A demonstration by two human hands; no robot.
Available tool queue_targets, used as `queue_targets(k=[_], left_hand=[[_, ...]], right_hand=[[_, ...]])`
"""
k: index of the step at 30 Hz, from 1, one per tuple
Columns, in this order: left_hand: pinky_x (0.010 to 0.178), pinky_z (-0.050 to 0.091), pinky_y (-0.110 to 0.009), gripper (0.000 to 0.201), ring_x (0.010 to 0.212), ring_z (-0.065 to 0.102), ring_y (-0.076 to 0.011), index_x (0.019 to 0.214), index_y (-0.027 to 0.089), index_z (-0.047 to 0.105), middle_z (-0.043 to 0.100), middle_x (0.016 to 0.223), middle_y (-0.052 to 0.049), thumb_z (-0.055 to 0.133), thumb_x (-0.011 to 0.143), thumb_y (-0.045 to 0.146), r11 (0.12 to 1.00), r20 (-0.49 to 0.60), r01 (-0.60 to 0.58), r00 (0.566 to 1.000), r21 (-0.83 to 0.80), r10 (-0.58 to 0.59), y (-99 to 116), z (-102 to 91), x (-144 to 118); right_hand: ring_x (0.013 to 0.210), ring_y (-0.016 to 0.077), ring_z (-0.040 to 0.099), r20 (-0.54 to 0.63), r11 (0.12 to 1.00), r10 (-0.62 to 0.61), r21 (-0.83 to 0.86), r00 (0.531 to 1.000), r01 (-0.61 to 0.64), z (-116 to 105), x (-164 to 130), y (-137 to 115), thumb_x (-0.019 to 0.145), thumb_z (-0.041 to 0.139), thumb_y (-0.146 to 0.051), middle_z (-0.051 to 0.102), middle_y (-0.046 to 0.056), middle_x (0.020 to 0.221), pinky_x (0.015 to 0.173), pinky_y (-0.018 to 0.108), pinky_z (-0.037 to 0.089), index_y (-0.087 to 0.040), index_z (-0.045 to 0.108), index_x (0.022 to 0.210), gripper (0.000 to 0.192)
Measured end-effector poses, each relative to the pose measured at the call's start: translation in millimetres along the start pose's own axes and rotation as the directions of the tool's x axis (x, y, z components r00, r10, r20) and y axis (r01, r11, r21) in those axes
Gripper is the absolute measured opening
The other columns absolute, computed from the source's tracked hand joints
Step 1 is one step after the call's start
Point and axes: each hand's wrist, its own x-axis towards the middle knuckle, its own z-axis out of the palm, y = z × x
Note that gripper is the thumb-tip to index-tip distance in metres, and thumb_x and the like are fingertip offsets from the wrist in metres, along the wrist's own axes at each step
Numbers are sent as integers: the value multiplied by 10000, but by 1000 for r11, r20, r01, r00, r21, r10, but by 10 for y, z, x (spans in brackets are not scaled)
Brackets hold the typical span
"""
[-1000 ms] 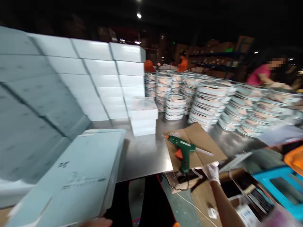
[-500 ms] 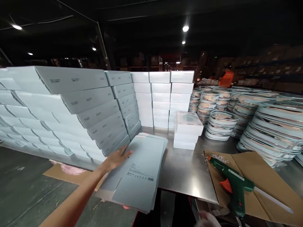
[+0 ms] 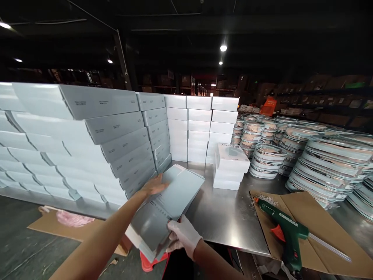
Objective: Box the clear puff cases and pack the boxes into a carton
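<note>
White flat cartons [image 3: 185, 182] in right hand [image 3: 186, 234]

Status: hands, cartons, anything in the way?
Bare left hand on flattened cartons. Gloved right hand gripping their right edge. Glue gun off right, not blocking.

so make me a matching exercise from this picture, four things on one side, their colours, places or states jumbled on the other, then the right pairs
Things
1. left hand
2. right hand
3. glue gun
4. flat cartons

Colours, places or states
A. pale, touched by both hands
B. in a white glove, gripping a near edge
C. green, lying on brown cardboard
D. bare, without a glove

Pairs: 1-D, 2-B, 3-C, 4-A
</note>
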Motion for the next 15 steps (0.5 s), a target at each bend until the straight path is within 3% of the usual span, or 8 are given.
queue_targets(k=[4,6,11,15], left_hand=[[1000,555,-527,429,1168,676,-284,1306,177,637,673,1333,-115,634,1001,480,991,-71,101,993,86,-95,96,133,-37],[978,566,-513,429,1136,688,-275,1286,173,645,685,1303,-113,631,1000,493,983,-113,138,986,123,-124,127,153,-89],[981,562,-495,414,1163,677,-275,1248,161,660,687,1304,-117,624,1005,494,965,-220,172,967,197,-128,216,109,-261],[962,565,-480,433,1165,681,-284,1252,143,644,683,1315,-140,602,1012,501,956,-300,203,945,212,-134,323,-103,-388]], right_hand=[[503,166,658,236,998,54,-29,970,-48,-150,-138,95,766,610,-456,603,-3,639,480,254,530,-187,515,967,349],[491,138,619,249,998,24,-56,968,-10,-228,-285,176,671,644,-459,589,-9,625,476,235,498,-186,545,877,357],[611,116,574,23,976,-160,-148,987,162,-636,-757,338,676,612,-443,588,-19,691,535,212,412,-198,548,829,296],[748,148,569,-139,907,-342,-309,929,288,-1130,-1145,342,803,616,-360,596,-16,719,684,248,426,-201,624,834,162]])
